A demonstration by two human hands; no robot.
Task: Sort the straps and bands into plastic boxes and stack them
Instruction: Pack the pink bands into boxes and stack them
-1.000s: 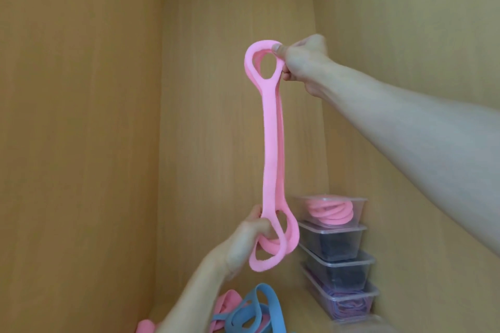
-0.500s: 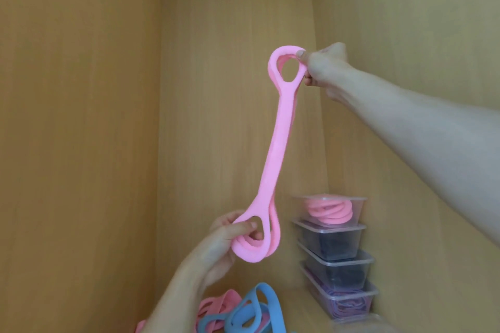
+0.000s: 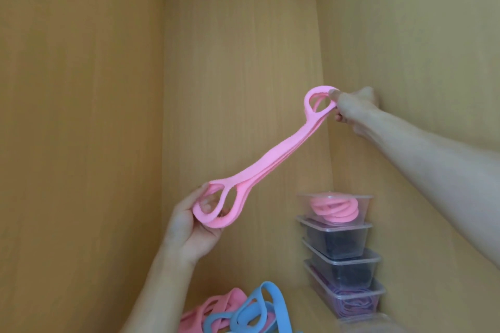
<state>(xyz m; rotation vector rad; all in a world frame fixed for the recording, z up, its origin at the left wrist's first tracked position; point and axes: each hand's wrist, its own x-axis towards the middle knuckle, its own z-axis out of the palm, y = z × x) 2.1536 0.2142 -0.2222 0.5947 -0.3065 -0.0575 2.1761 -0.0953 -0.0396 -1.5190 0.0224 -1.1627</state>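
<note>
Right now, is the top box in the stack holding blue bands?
No: the top box of the stack holds coiled pink bands; the blue bands lie loose in the pile at the bottom.

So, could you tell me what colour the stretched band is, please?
Pink band, best in head view.

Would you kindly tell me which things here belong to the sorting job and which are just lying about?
In the job: pink strap, gripped by left hand and pinched by right hand; pile of pink and blue bands; stack of plastic boxes.
Just surroundings: wooden cabinet walls.
</note>
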